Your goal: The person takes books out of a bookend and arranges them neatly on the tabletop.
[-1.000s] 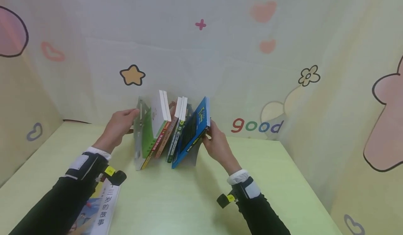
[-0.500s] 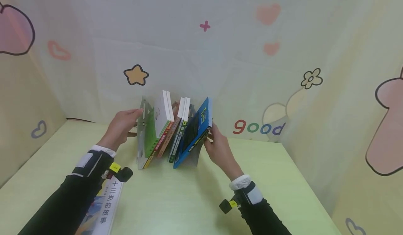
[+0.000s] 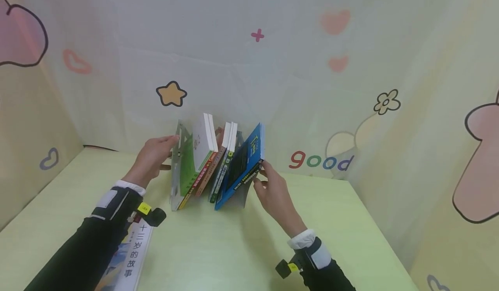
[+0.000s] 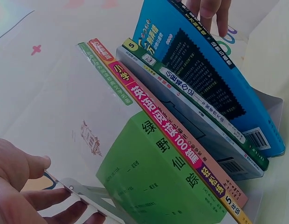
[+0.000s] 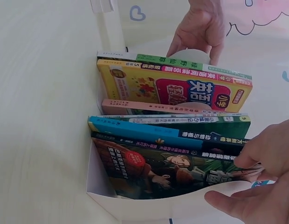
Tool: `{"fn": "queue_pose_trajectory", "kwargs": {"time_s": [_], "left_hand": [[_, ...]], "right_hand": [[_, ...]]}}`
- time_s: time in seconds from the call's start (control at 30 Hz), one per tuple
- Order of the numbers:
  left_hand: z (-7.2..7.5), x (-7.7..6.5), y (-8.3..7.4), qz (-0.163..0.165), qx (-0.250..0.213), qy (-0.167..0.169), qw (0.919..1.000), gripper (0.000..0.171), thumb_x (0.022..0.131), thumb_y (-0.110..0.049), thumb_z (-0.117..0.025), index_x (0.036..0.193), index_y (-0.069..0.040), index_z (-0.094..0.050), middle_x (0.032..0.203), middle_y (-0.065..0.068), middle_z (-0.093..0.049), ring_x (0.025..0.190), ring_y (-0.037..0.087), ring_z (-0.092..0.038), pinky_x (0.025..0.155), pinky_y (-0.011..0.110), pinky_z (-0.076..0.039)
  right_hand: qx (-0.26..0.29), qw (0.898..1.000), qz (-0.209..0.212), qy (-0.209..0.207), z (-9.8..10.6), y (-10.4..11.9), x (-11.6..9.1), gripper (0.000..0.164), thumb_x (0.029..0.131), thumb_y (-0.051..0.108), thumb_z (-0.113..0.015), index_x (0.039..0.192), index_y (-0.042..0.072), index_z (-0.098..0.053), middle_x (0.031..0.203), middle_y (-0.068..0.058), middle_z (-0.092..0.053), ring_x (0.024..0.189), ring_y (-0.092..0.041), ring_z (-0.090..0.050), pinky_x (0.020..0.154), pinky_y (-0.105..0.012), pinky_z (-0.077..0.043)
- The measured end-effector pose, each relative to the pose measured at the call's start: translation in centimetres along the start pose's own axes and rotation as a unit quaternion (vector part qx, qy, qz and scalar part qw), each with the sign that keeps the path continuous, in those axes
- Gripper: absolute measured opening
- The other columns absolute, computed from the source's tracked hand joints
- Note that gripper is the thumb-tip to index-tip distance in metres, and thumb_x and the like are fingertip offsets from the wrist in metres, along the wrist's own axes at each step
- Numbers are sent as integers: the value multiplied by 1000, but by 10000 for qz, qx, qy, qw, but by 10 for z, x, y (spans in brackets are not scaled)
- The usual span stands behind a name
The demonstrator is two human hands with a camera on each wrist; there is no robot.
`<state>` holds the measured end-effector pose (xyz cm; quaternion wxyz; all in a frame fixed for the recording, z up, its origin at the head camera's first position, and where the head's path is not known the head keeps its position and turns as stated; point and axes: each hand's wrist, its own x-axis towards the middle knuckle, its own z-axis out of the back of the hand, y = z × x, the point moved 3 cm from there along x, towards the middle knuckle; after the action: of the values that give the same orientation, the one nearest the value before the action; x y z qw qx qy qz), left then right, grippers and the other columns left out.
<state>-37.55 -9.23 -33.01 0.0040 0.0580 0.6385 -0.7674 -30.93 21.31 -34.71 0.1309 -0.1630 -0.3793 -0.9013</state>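
A row of several books stands leaning to the right in a white book stand. Its left panel [image 3: 174, 187] and right panel [image 5: 172, 205] flank them. My left hand [image 3: 150, 159] holds the left panel's upper edge, thumb and fingers set apart on it. My right hand [image 3: 277, 198] pinches the top of the right panel along with the edge of the outermost dark book [image 5: 177, 172]. Beside that one leans a blue book [image 3: 243, 163]. Further left are a green-and-white book [image 4: 154, 177], a yellow book [image 5: 135, 84], a pink one [image 5: 154, 107] and a dark green one [image 5: 214, 120].
Another book [image 3: 128, 260] lies flat on the pale table [image 3: 202, 247] at the front left, partly under my left forearm. A printed cloth [image 3: 218, 66] hangs behind the table and along both sides.
The view has shifted a little, so everything sits slightly further right. My right hand has slid a little lower on the books' right side; the left hand keeps its hold.
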Motion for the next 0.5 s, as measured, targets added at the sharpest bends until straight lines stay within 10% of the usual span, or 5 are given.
{"fn": "queue_pose_trajectory", "kwargs": {"time_s": [0.5], "left_hand": [[2,0,1,-45,-83,-8,10000,63,112,-41,-40,162,-5,-30,167,22,-24,148,49,-31,109,63,-42]], "right_hand": [[369,9951,395,-826,-6,3,-17,50,100,14,-70,143,2,-50,137,-17,-65,116,-30,-69,90,-42,-58]]}}
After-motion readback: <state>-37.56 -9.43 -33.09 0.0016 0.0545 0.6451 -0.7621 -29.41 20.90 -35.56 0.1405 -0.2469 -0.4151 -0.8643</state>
